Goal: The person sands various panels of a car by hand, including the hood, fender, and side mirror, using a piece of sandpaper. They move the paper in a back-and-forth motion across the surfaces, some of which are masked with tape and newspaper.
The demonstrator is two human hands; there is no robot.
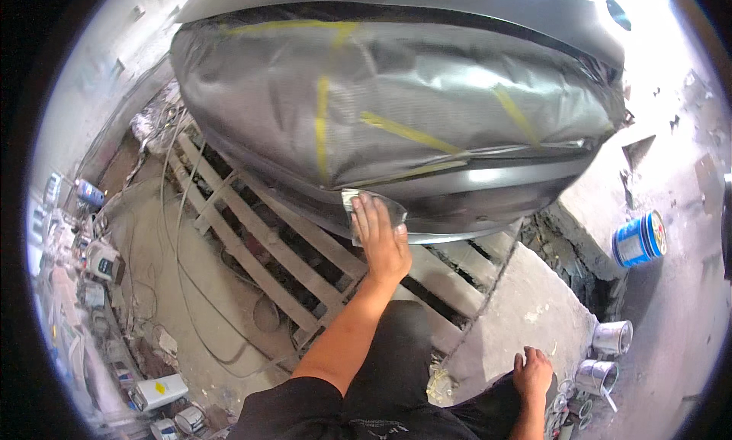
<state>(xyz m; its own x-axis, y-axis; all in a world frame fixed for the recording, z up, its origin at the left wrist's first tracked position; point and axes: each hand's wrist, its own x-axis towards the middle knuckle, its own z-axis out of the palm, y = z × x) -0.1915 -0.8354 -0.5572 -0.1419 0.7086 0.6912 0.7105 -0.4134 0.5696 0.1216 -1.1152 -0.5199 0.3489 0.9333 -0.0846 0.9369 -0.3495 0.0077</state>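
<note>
A car body part, likely a bumper [496, 182], lies ahead of me with its grey and dark lower edge exposed. Grey masking film [427, 66] covers most of it, with strips of yellow tape [412, 133] stuck across. My left hand [381, 238] presses a thin grey and pale sheet [395, 210], perhaps sandpaper, onto that lower edge. Its fingers are stretched and close together over the sheet, hiding much of it. Near my right knee rests my right hand [535, 371], fingers loosely bent and apart, nothing seen in it.
Slatted wooden pallets [293, 242] lie under the part. A hose [179, 242] loops over the floor at left. A blue can [639, 239] stands at right, with metal tins [612, 337] nearer me. White containers [160, 392] and clutter line the left. Broken concrete [572, 242] lies at right.
</note>
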